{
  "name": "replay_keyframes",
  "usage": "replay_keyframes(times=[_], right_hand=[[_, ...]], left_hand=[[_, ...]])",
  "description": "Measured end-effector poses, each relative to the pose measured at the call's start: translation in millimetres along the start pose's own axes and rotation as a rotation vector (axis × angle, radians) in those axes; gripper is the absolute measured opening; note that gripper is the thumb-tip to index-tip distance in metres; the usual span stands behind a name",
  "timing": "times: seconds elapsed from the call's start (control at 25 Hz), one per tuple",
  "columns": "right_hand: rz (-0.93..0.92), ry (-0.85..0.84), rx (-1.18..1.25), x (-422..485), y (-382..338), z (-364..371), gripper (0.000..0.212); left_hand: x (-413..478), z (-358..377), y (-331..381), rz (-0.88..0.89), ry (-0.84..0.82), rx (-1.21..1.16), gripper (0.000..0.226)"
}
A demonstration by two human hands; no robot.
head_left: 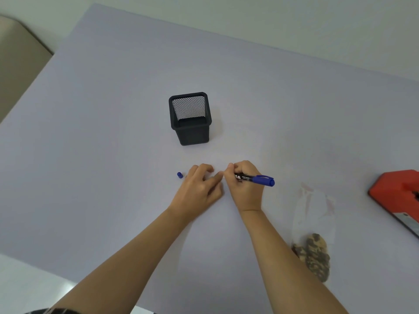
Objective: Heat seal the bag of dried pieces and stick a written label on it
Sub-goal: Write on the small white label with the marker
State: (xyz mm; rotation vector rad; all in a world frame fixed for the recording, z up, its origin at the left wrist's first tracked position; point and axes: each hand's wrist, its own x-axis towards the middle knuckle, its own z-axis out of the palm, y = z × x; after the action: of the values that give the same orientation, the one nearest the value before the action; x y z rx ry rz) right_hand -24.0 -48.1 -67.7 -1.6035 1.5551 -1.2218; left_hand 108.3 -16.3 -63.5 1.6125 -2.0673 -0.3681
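Observation:
My right hand [244,184] is closed around a blue marker [256,179], with its tip hidden between my two hands and its tail pointing right. My left hand [199,186] rests on the table beside it, fingers spread and pressing down; whatever lies under them is hidden. The marker's blue cap [180,175] lies just left of my left hand. A clear plastic bag [314,214] lies to the right of my right forearm, with brown dried pieces [316,257] bunched at its near end.
A black mesh pen holder [190,118] stands behind my hands. A red heat sealer [399,196] sits at the table's right edge. The pale lilac table [102,132] stretches left, and a beige chair [15,60] stands beyond its far left corner.

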Motion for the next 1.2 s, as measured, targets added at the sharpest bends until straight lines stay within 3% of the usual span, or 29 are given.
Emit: replay_keyframes(times=[0.16,0.28,0.4,0.72,1.04,1.2], right_hand=[[0.008,0.046,0.032,1,-1,-3,0.037],[0.061,0.112,0.105,2,-2,-3,0.039],[0.075,0.131,0.140,2,-3,-3,0.039],[0.077,0.084,0.085,4,-1,-3,0.039],[0.018,-0.033,0.056,3,1,-2,0.036],[0.024,-0.076,0.024,2,2,-1,0.034]], left_hand=[[-1,-2,-1,-0.109,-0.003,-0.116,0.030],[5,-7,3,-0.176,0.045,-0.244,0.015],[13,-12,5,-0.180,-0.010,-0.274,0.011],[7,0,6,-0.204,0.098,-0.145,0.016],[-7,-1,2,-0.045,0.113,-0.090,0.024],[-5,-1,2,-0.142,0.103,-0.192,0.024]])
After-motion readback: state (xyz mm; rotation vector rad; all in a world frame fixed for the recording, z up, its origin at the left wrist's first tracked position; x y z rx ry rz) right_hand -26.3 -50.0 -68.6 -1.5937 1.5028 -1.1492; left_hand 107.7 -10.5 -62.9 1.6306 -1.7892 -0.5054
